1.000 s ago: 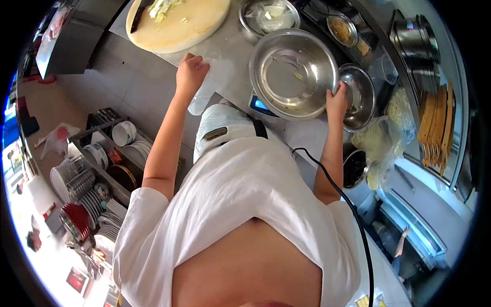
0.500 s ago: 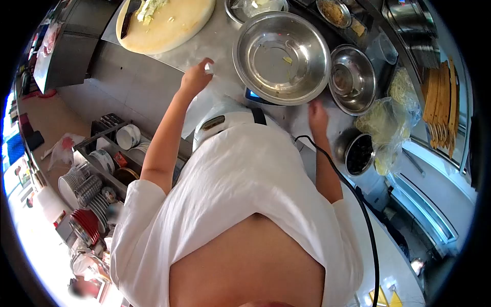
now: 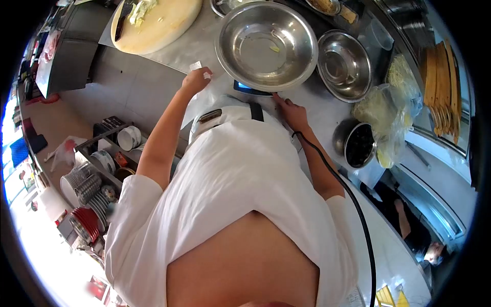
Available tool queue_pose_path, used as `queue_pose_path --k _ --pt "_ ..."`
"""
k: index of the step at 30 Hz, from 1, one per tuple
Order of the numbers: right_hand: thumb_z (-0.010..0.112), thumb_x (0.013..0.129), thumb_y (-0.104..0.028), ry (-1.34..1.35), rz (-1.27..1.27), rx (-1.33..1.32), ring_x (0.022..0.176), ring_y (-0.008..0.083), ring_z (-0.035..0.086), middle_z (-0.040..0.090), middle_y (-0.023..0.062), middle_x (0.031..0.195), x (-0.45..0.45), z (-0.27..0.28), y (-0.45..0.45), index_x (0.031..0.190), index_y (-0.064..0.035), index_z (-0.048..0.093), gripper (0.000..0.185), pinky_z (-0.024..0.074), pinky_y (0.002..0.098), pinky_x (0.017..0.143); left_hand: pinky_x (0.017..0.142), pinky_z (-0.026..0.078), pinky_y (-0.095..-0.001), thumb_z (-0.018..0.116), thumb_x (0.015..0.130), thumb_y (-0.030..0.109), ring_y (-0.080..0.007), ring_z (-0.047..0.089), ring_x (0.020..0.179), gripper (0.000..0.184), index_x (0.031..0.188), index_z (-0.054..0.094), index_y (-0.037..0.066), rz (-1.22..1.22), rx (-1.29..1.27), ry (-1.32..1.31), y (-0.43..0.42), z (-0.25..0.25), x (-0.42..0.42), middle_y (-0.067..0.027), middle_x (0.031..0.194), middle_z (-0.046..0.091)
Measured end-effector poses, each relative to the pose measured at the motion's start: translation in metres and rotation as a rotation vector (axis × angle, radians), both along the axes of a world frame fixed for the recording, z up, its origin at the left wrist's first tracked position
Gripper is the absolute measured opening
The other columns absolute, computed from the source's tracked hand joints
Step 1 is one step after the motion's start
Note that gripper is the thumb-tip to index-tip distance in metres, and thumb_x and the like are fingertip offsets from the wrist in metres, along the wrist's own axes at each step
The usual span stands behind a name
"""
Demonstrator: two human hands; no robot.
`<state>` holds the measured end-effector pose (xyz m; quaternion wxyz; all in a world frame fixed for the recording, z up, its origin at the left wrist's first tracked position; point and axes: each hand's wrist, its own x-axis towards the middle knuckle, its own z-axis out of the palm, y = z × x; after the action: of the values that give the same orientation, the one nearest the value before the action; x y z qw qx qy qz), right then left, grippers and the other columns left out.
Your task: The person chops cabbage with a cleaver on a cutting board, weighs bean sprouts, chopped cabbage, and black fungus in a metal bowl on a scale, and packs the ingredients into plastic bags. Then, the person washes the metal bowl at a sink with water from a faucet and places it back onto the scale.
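My left hand (image 3: 197, 81) is closed on a small crumpled white piece of paper (image 3: 196, 66) at the steel counter's front edge. A large steel bowl (image 3: 250, 77) sits on a digital scale (image 3: 240, 87), whose lit blue display peeks out under the rim. The bowl holds one pale green scrap (image 3: 274, 48). My right hand (image 3: 292, 113) reaches to the scale's front edge with its index finger stretched out and the other fingers partly curled. It holds nothing that I can see. A smaller steel bowl (image 3: 343, 66) stands to the right of the large one.
A round cutting board (image 3: 169, 30) at the back left bears a knife (image 3: 120, 25) and chopped cabbage (image 3: 140, 11). At right are a pot of dark pieces (image 3: 359, 146) and plastic bags (image 3: 383, 110). A black cable (image 3: 353, 197) crosses near my right arm. A person in dark clothing (image 3: 404, 215) is at lower right.
My right hand has moved left from beside the large bowl to the scale's front edge. My view has shifted slightly, and a person in dark clothing now shows at lower right.
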<state>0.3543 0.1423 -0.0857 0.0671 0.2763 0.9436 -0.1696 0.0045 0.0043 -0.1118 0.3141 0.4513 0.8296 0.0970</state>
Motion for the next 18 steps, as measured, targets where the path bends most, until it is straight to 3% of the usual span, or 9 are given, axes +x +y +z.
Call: queue_pose_path --k 6,9,14,15,16,18 --pt "0.052 0.079 -0.013 -0.005 -0.034 -0.040 0.076 0.0271 0.062 0.061 0.0097 0.093 0.005 -0.010 -0.002 0.133 -0.0302 0.036 0.059 0.0503 0.0388 0.060 0.072 0.048 -0.0399 0.059 0.074 0.022 -0.0301 0.061 0.083 0.025 0.099 0.061 0.021 0.029 -0.013 0.007 -0.016 -0.013 0.011 -0.0136 0.087 0.064" --pt "0.050 0.079 -0.011 0.099 -0.080 -0.130 0.083 0.0267 0.060 0.060 0.0090 0.094 0.022 0.012 0.009 0.129 -0.0273 0.043 0.053 0.0495 0.0392 0.065 0.070 0.048 -0.0404 0.057 0.075 0.022 -0.0306 0.062 0.079 0.024 0.099 0.061 0.021 0.051 0.029 0.047 -0.019 -0.024 0.015 -0.0145 0.083 0.064" --pt "0.050 0.073 0.001 0.797 -0.755 0.062 0.084 0.0270 0.057 0.059 0.0105 0.093 0.137 0.026 0.037 0.105 -0.0097 0.060 0.035 0.0457 0.0360 0.076 0.067 0.047 -0.0411 0.054 0.078 0.023 -0.0315 0.062 0.074 0.022 0.097 0.064 0.022 0.151 0.046 0.028 -0.028 -0.001 0.029 -0.0153 0.079 0.063" --pt "0.051 0.074 0.003 0.706 -0.743 0.406 0.085 0.0278 0.055 0.059 0.0118 0.093 0.177 0.017 0.049 0.103 -0.0062 0.061 0.032 0.0444 0.0355 0.077 0.067 0.047 -0.0411 0.054 0.078 0.022 -0.0315 0.062 0.074 0.021 0.096 0.064 0.021 0.166 0.075 0.045 -0.029 0.003 0.033 -0.0152 0.079 0.063" --pt "0.053 0.079 -0.003 0.613 -0.951 0.335 0.093 0.0290 0.053 0.059 0.0120 0.096 0.211 0.019 0.050 0.103 -0.0069 0.060 0.025 0.0424 0.0390 0.082 0.067 0.047 -0.0411 0.053 0.078 0.022 -0.0316 0.062 0.074 0.021 0.095 0.065 0.021 0.186 0.105 0.065 -0.030 0.009 0.037 -0.0151 0.078 0.063" --pt "0.060 0.080 -0.021 0.368 -1.052 0.555 0.099 0.0341 0.049 0.055 0.0176 0.103 0.269 0.003 0.054 0.112 -0.0066 0.054 0.035 0.0405 0.0449 0.084 0.067 0.047 -0.0408 0.053 0.078 0.022 -0.0317 0.062 0.075 0.020 0.093 0.066 0.020 0.246 0.110 0.066 -0.024 0.020 0.042 -0.0151 0.078 0.063"
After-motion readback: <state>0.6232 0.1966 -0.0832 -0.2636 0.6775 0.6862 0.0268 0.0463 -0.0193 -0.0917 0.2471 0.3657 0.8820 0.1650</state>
